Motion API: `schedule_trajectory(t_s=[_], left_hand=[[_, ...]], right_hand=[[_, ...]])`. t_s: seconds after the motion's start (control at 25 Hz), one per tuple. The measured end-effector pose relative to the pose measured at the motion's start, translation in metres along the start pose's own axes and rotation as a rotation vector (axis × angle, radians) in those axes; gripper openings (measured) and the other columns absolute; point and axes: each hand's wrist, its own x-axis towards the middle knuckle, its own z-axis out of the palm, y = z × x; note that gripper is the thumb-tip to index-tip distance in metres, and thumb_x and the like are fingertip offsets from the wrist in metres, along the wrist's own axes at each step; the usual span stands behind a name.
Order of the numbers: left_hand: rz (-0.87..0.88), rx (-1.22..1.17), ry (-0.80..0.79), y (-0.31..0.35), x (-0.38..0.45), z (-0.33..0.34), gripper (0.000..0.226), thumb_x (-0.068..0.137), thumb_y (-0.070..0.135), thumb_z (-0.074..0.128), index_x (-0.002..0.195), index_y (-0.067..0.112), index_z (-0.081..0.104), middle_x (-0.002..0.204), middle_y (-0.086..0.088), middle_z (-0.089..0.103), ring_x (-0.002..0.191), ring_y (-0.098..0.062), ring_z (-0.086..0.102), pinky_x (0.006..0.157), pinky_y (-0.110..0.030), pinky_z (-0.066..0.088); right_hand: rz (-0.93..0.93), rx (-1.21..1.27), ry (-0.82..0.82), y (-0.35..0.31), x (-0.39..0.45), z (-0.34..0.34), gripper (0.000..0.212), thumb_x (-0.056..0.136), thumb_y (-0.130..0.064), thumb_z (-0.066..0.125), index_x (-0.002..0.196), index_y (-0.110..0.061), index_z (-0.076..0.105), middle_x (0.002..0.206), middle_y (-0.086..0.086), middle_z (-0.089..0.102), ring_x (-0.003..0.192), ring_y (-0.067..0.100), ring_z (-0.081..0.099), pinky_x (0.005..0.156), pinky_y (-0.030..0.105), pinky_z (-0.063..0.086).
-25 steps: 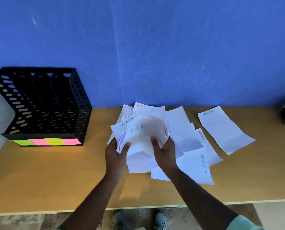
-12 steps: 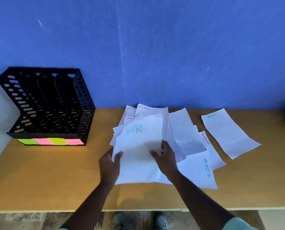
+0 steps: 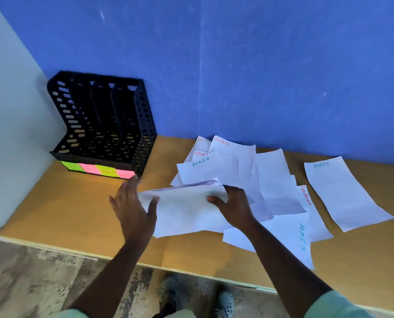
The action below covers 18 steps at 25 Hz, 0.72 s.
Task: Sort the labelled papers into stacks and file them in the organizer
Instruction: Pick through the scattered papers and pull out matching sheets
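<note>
Both hands hold a white sheet (image 3: pixel 184 210) lifted off the desk, its written side turned away. My left hand (image 3: pixel 134 207) pinches its left edge with the fingers spread; my right hand (image 3: pixel 232 203) grips its right edge. Behind it lies a loose pile of white papers (image 3: pixel 235 166) labelled SPORTS, ADMIN and FINANCE. One ADMIN sheet (image 3: pixel 342 193) lies apart at the right, another ADMIN sheet (image 3: pixel 290 237) at the front. The black slotted organizer (image 3: pixel 104 125) stands at the left against the wall, with green and pink sticky labels (image 3: pixel 99 169) along its front.
The wooden desk (image 3: pixel 65 207) meets a blue wall behind and a pale wall at the left. Its front edge runs across the bottom of the view, with patterned floor and my shoes below it.
The HR sheet was turned over and carried left, now edge-on and lower. The view swung so the organizer appears nearer the middle. My left hand has opened its fingers wider.
</note>
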Motion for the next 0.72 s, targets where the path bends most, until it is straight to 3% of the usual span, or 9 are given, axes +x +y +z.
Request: schedule_trajectory(t_s=[0.08, 0.16, 0.24, 0.28, 0.36, 0.48, 0.6, 0.68, 0.72], left_hand=[[-0.3, -0.146, 0.135, -0.028, -0.012, -0.007, 0.08, 0.076, 0.037, 0.079, 0.141, 0.014, 0.037, 0.144, -0.008, 0.039, 0.137, -0.027, 0.034, 0.116, -0.04, 0.021], [-0.498, -0.488, 0.01, -0.053, -0.014, -0.013, 0.06, 0.087, 0.025, 0.072, 0.137, 0.013, 0.042, 0.135, -0.009, 0.048, 0.132, -0.031, 0.043, 0.103, -0.043, 0.043], [-0.45, -0.69, -0.197, -0.072, -0.007, -0.017, 0.028, 0.098, 0.015, 0.057, 0.126, 0.017, 0.054, 0.116, 0.003, 0.064, 0.116, -0.025, 0.06, 0.082, -0.027, 0.052], [-0.368, -0.699, -0.222, -0.078, -0.001, -0.021, 0.025, 0.1, 0.013, 0.052, 0.124, 0.017, 0.055, 0.111, 0.007, 0.067, 0.11, -0.017, 0.064, 0.078, -0.021, 0.053], [-0.222, -0.648, -0.209, -0.088, 0.009, -0.029, 0.025, 0.099, 0.014, 0.05, 0.125, 0.016, 0.052, 0.11, 0.006, 0.066, 0.103, -0.007, 0.064, 0.079, -0.018, 0.052], [-0.15, -0.569, -0.156, -0.11, 0.018, -0.045, 0.016, 0.095, 0.026, 0.051, 0.11, 0.02, 0.05, 0.098, 0.007, 0.061, 0.093, -0.005, 0.062, 0.075, -0.014, 0.047], [-0.062, -0.495, -0.113, -0.15, 0.029, -0.059, 0.044, 0.095, 0.053, 0.046, 0.116, 0.014, 0.052, 0.106, 0.024, 0.056, 0.095, 0.009, 0.057, 0.077, -0.005, 0.041], [-0.045, -0.485, -0.171, -0.178, 0.031, -0.053, 0.052, 0.096, 0.045, 0.043, 0.122, 0.001, 0.052, 0.112, 0.027, 0.053, 0.103, 0.003, 0.056, 0.083, -0.008, 0.04], [-0.076, -0.47, -0.204, -0.19, 0.032, -0.049, 0.045, 0.096, 0.035, 0.043, 0.123, -0.001, 0.052, 0.111, 0.018, 0.054, 0.104, -0.007, 0.057, 0.083, -0.013, 0.041]], right_hand=[[0.194, 0.273, -0.027, 0.01, -0.012, 0.012, 0.026, 0.08, -0.026, 0.086, 0.1, -0.029, 0.07, 0.095, -0.01, 0.076, 0.089, 0.009, 0.07, 0.085, 0.032, 0.055], [0.303, 0.449, -0.096, 0.011, -0.02, 0.028, 0.025, 0.082, -0.022, 0.085, 0.102, -0.028, 0.072, 0.096, -0.009, 0.078, 0.091, 0.011, 0.073, 0.086, 0.039, 0.06], [0.303, 0.48, -0.094, 0.005, -0.026, 0.047, 0.027, 0.083, -0.021, 0.084, 0.105, -0.03, 0.07, 0.099, -0.013, 0.076, 0.095, 0.007, 0.072, 0.088, 0.035, 0.061], [0.282, 0.466, -0.076, -0.002, -0.028, 0.059, 0.029, 0.084, -0.022, 0.083, 0.105, -0.033, 0.067, 0.099, -0.016, 0.074, 0.097, 0.004, 0.07, 0.086, 0.029, 0.061], [0.284, 0.433, 0.018, -0.016, -0.033, 0.088, 0.029, 0.085, -0.026, 0.08, 0.107, -0.036, 0.064, 0.1, -0.017, 0.072, 0.102, 0.007, 0.068, 0.086, 0.027, 0.06], [0.292, 0.487, 0.265, -0.044, -0.037, 0.132, 0.017, 0.088, -0.028, 0.073, 0.102, -0.038, 0.071, 0.099, -0.015, 0.076, 0.099, 0.008, 0.071, 0.09, 0.028, 0.058], [0.18, 0.493, 0.239, -0.062, -0.04, 0.175, 0.021, 0.088, -0.019, 0.071, 0.105, -0.03, 0.074, 0.103, -0.008, 0.076, 0.098, 0.013, 0.071, 0.083, 0.028, 0.057], [0.168, 0.394, 0.194, -0.058, -0.046, 0.196, 0.039, 0.079, 0.003, 0.072, 0.109, -0.022, 0.074, 0.105, -0.009, 0.076, 0.101, 0.013, 0.071, 0.084, 0.032, 0.058], [0.168, 0.343, 0.182, -0.056, -0.049, 0.205, 0.046, 0.074, 0.013, 0.069, 0.109, -0.017, 0.074, 0.105, -0.009, 0.076, 0.101, 0.012, 0.071, 0.084, 0.034, 0.058]])
